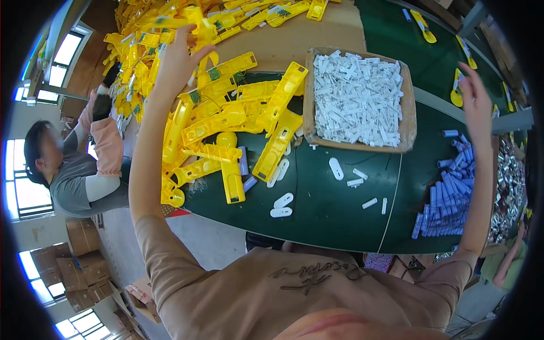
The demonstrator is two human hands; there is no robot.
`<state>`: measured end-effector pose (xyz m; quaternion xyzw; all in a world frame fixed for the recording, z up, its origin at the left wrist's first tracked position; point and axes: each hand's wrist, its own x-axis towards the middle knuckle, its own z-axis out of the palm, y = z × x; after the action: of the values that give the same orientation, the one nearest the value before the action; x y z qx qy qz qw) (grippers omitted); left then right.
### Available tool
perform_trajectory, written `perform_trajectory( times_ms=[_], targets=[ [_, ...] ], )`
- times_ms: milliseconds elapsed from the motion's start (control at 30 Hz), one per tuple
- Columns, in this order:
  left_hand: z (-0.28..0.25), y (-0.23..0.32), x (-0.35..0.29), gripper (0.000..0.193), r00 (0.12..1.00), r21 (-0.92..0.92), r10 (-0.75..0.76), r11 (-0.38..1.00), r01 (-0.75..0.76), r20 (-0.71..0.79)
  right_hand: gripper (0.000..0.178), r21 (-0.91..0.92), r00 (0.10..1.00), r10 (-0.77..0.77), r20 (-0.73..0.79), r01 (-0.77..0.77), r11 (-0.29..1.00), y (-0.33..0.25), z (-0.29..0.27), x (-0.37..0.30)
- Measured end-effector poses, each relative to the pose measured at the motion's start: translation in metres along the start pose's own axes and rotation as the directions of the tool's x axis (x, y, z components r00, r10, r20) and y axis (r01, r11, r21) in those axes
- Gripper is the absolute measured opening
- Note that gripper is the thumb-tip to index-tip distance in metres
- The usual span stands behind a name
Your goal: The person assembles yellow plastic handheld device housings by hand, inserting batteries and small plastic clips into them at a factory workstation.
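My left hand (180, 59) reaches over the heap of yellow plastic parts at the far left. Its fingers close about a yellow plastic casing (202, 33), partly hidden and slightly blurred; the thumb stands out to the side. More yellow casings (232, 119), some with small green circuit boards, lie piled below and right of that hand. On the far right my right hand (477, 105) is raised with its fingers stretched out and nothing visible in them. Just left of its fingertips lies a yellow part with a rounded end (457, 89).
A cardboard box (309, 107) of small white plastic pieces stands mid-table. Blue-violet cylinders (445, 198) are stacked at right, beside shiny metal parts (507, 190). White oval covers (281, 212) lie near the front edge. A metal frame (513, 120) crosses at right. Another person (85, 175) works at left.
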<state>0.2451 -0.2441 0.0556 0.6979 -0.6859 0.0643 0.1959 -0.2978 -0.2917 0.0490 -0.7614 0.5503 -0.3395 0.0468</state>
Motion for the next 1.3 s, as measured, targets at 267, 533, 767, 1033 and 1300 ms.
perform_trajectory(
  times_ms=[267,533,767,1033,1300],
  targets=[
    [-0.056,0.141,-0.035,0.042,0.978,-0.704,0.042,0.688,-0.175,-0.202,0.038,0.607,0.915,-0.394,0.083,0.267,0.748,-0.174,0.083,-0.057],
    [-0.057,0.188,-0.112,0.038,0.982,-0.976,0.124,0.151,-0.159,-0.141,0.030,0.925,0.917,-0.309,0.251,-0.133,0.356,-0.204,0.058,-0.116],
    [-0.038,0.216,-0.140,0.065,0.988,-0.978,0.074,0.149,-0.144,-0.134,0.052,0.902,0.850,-0.341,0.402,-0.432,-0.012,-0.203,0.058,-0.161],
    [-0.035,0.205,-0.165,0.042,0.955,-0.998,0.296,-0.052,0.036,0.019,0.076,0.745,0.781,-0.494,0.382,-0.577,-0.335,-0.216,0.073,-0.195],
    [-0.042,0.222,-0.172,0.028,0.997,-1.000,-0.073,0.013,0.020,0.019,0.075,0.655,0.716,-0.461,0.524,-0.685,-0.319,-0.232,0.079,-0.239]
  ],
)
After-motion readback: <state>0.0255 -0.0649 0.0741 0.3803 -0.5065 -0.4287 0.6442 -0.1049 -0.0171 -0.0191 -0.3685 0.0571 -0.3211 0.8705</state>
